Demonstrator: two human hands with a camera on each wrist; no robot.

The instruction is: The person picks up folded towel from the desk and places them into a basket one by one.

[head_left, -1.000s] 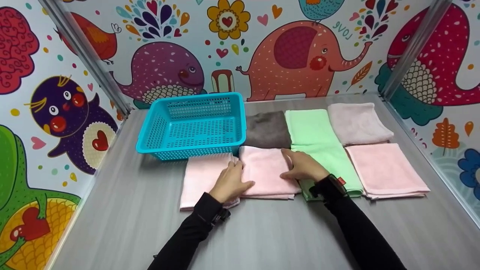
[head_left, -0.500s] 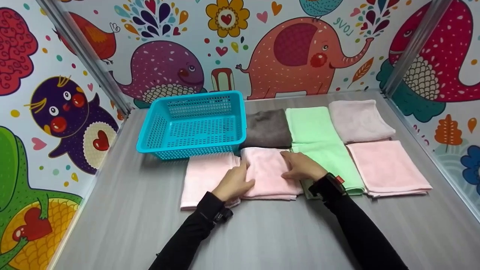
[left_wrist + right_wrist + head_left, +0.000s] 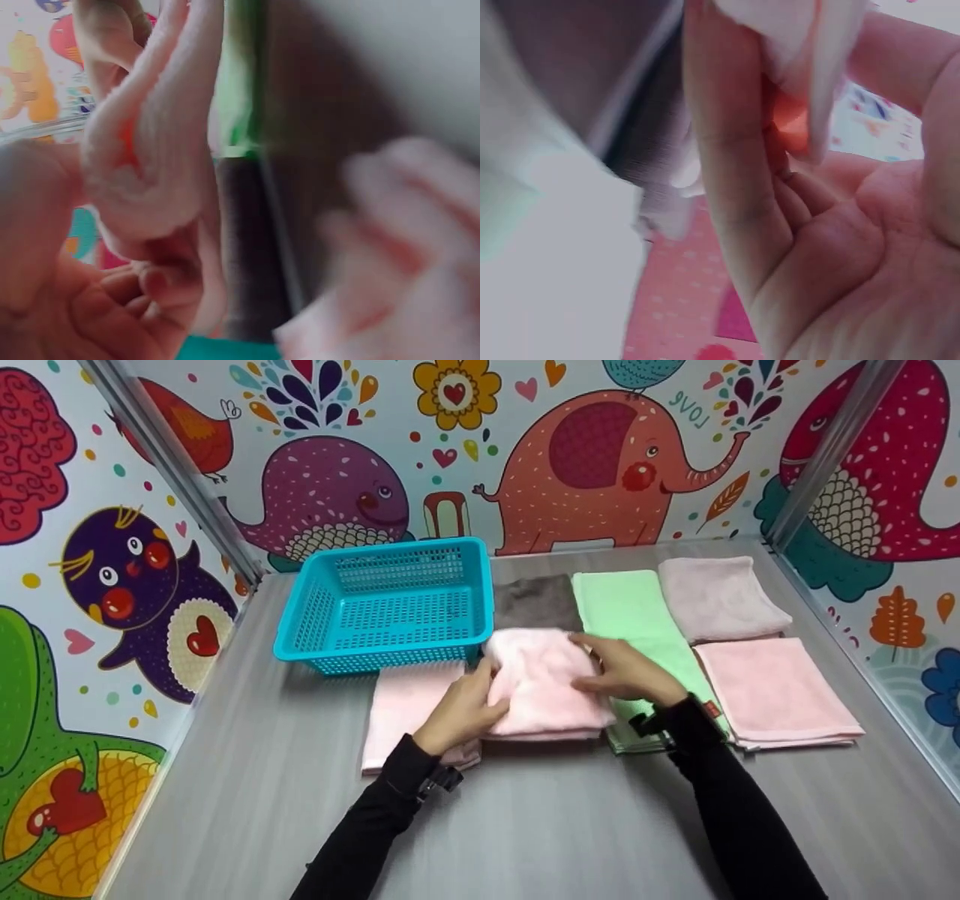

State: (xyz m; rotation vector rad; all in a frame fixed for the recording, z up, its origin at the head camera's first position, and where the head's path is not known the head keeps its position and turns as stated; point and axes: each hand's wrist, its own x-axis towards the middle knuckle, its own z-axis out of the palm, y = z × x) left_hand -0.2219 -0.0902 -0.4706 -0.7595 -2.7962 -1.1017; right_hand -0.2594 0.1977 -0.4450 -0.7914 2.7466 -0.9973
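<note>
In the head view, a folded pink towel (image 3: 546,679) is held between both hands, bulging in the middle and raised off the table. My left hand (image 3: 465,706) grips its left edge; the left wrist view shows the fingers (image 3: 161,289) under the fold and the thumb on the other side. At the right edge my right hand (image 3: 628,669) holds it between thumb and fingers, and the right wrist view has the towel's edge (image 3: 821,82) between them. A second folded pink towel (image 3: 409,709) lies under and beside my left forearm, partly covered.
A blue-green plastic basket (image 3: 382,660) stands behind the left towel. A folded dark grey towel (image 3: 536,598) lies beside it. To the right lie a green towel (image 3: 622,600), a pale mauve towel (image 3: 720,596) and another pink towel (image 3: 776,690). Printed walls enclose the grey table (image 3: 247,780).
Both hands have taken hold of the middle pink towel and lifted it off the table, slightly away from me. Its surface now bulges where it lay flatter. The other towels and the basket stay put.
</note>
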